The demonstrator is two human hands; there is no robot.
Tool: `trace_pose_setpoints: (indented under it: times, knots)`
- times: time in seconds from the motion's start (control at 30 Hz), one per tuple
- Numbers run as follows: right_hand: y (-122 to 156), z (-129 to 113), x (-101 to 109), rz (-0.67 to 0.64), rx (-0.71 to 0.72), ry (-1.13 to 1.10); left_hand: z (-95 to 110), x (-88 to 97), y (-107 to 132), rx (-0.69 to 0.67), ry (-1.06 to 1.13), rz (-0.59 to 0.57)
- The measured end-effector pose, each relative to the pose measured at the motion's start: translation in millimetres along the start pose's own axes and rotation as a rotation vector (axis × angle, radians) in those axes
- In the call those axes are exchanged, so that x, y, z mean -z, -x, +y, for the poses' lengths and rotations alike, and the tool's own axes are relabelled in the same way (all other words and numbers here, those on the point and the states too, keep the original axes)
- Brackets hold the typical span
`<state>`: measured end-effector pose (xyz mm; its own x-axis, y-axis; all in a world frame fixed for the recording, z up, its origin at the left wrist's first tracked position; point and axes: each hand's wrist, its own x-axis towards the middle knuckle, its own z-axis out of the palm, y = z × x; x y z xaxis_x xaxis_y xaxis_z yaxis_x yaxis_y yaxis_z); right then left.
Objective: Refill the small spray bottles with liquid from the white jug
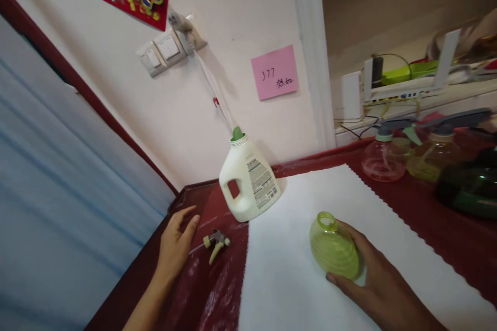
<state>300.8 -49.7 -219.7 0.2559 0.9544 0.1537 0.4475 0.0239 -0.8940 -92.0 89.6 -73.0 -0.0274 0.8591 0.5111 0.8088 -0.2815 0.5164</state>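
A glossy dark red table cover (209, 307) bears a wavy-edged white sheet (287, 269), a trigger spray head (218, 239) to its left, a white jug (250, 181) at its far left corner, and a pink-tinted spray bottle (382, 164), a yellowish spray bottle (427, 163) and a dark green container (477, 199) on its right

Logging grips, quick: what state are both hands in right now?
Left hand: open, holding nothing, near the spray head.
Right hand: holding the yellow-green bottle.

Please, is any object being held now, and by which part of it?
The right hand holds the yellow-green bottle by its rounded body, below the open neck. The left hand is open, holding nothing.
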Motion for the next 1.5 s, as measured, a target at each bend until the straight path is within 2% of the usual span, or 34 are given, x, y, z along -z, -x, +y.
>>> trace_pose_setpoints:
  times: [0.13, 0.23, 0.3, 0.43, 0.6, 0.7, 0.93, 1.2, 1.33, 1.5]
  knots:
    - [-1, 1, 1, 0.007, -0.02, 0.013, -16, 9.7, 33, -0.018, -0.108, -0.109]
    - [-3, 1, 2, 0.004, -0.018, 0.024, -18, 5.2, 52, -0.044, -0.164, -0.171]
    - [-3, 1, 3, 0.026, -0.007, 0.021, -18, -0.9, 57, -0.08, -0.197, -0.224]
    - [-2, 2, 4, 0.054, 0.002, 0.043, -18, -15.6, 44, -0.171, -0.268, -0.37]
    - [-2, 4, 6, 0.003, -0.013, 0.063, -17, -29.0, 17, -0.303, -0.289, -0.661]
    - [-3, 5, 6, -0.016, -0.013, 0.059, -19, -32.6, 9, -0.325, -0.303, -0.757]
    - [-3, 4, 6, -0.025, -0.001, 0.04, -25, -31.2, 4, -0.31, -0.33, -0.788]
    - [-3, -2, 7, -0.002, 0.01, 0.016, -16, -18.2, 10, -0.215, -0.425, -0.828]
    - [-2, -9, 5, 0.032, 0.038, -0.017, -1, -5.8, 12, -0.173, -0.451, -0.81]
    - [2, -20, 3, 0.032, 0.01, -0.02, 33, 22.6, 6, -0.224, -0.366, -0.758]
